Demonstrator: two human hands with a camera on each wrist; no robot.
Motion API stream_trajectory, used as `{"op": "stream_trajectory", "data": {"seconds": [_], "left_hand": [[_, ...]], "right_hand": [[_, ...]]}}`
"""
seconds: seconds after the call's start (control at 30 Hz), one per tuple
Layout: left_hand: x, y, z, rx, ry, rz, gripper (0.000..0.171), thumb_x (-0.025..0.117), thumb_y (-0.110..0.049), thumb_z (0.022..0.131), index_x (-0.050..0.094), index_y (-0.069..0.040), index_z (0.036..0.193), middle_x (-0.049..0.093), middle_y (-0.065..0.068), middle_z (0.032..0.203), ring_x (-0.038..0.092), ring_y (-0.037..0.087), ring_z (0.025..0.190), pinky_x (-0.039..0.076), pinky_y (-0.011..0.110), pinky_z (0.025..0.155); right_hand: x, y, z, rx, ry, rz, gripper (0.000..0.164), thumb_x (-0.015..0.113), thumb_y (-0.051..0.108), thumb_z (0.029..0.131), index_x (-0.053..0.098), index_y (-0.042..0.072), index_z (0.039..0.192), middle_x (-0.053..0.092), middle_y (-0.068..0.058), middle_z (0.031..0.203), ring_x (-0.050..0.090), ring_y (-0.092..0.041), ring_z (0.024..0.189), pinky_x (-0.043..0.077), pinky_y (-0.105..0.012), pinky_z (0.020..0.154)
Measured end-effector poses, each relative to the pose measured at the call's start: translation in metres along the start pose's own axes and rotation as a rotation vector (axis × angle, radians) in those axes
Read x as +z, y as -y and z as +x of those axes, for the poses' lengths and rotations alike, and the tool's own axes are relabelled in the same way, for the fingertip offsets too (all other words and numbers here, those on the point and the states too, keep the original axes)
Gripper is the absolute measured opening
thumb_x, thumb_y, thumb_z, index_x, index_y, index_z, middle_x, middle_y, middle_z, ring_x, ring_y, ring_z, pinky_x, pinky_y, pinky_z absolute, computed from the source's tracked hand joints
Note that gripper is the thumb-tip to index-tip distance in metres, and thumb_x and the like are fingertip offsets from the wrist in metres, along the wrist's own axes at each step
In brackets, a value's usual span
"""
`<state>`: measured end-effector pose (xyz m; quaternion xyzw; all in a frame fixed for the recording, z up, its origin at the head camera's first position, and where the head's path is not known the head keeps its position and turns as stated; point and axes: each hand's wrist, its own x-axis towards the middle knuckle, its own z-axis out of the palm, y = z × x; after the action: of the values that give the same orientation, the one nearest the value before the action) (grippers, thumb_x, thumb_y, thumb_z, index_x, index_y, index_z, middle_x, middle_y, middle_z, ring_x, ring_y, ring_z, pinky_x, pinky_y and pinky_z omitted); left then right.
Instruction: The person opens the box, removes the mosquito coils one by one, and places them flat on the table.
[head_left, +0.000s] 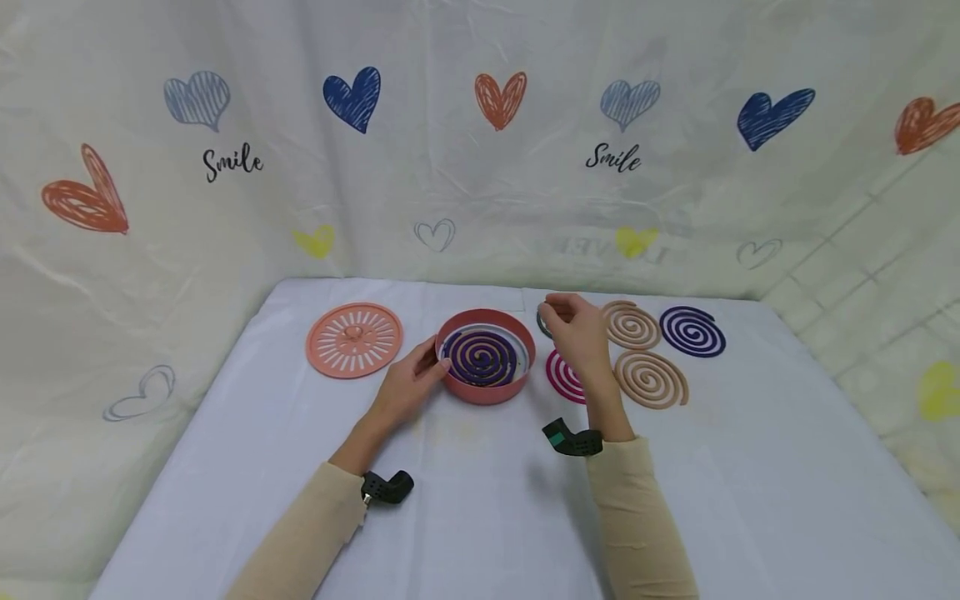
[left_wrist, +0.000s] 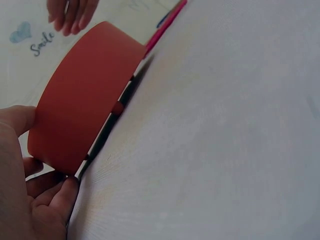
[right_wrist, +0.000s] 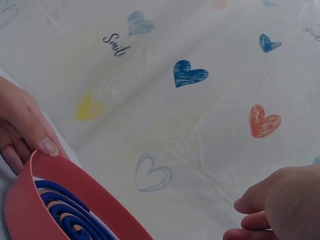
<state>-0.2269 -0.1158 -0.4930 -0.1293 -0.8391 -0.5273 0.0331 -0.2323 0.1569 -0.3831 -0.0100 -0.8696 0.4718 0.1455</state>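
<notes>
A round coral-red mosquito coil holder (head_left: 483, 397) stands near the middle of the table, its pale inside holding a dark blue mosquito coil (head_left: 480, 358) nested with a tan one. My left hand (head_left: 408, 382) grips its left side, thumb at the rim and fingers low on the wall; the left wrist view shows small feet under the holder (left_wrist: 82, 100). To the right, my right hand (head_left: 585, 333) hovers with loosely bent fingers, nothing visible between them. It partly hides a dark green coil (head_left: 543, 320) and a magenta coil (head_left: 557, 377).
Left of the holder lies a coral slotted lid (head_left: 354, 340) with a small knob. Right of my right hand are two tan coils (head_left: 649, 380) and a dark purple coil (head_left: 693, 332). A white cloth (head_left: 465, 517) covers the table; a curtain (head_left: 480, 183) printed with hearts hangs behind.
</notes>
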Motion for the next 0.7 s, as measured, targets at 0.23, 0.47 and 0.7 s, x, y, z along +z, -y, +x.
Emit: {"op": "stream_trajectory", "data": {"seconds": [0.23, 0.47, 0.7], "left_hand": [[0.000, 0.000, 0.000, 0.007, 0.002, -0.003, 0.060, 0.061, -0.041, 0.099, 0.044, -0.017, 0.152, 0.054, 0.006, 0.149, 0.054, 0.020, 0.136, 0.047, 0.038, 0.114], [-0.001, 0.000, 0.000, -0.004, 0.007, 0.004, 0.060, 0.061, -0.041, 0.099, 0.044, -0.018, 0.152, 0.054, 0.006, 0.149, 0.055, 0.020, 0.136, 0.047, 0.037, 0.114], [-0.001, -0.001, 0.000, -0.010, 0.013, -0.005, 0.061, 0.061, -0.041, 0.099, 0.044, -0.016, 0.152, 0.055, 0.006, 0.149, 0.055, 0.020, 0.136, 0.046, 0.037, 0.114]], "right_hand": [[0.010, 0.000, -0.001, 0.001, 0.024, -0.048, 0.035, 0.062, 0.029, 0.098, 0.067, 0.004, 0.123, 0.071, -0.016, 0.113, 0.067, -0.030, 0.105, 0.057, -0.045, 0.092], [0.019, -0.001, -0.002, 0.010, 0.056, -0.063, 0.038, 0.064, 0.030, 0.097, 0.067, 0.004, 0.124, 0.072, -0.015, 0.113, 0.067, -0.029, 0.105, 0.057, -0.044, 0.095], [0.026, -0.001, -0.003, 0.008, 0.113, -0.078, 0.040, 0.064, 0.030, 0.097, 0.065, 0.003, 0.127, 0.071, -0.015, 0.115, 0.067, -0.030, 0.107, 0.058, -0.045, 0.095]]}}
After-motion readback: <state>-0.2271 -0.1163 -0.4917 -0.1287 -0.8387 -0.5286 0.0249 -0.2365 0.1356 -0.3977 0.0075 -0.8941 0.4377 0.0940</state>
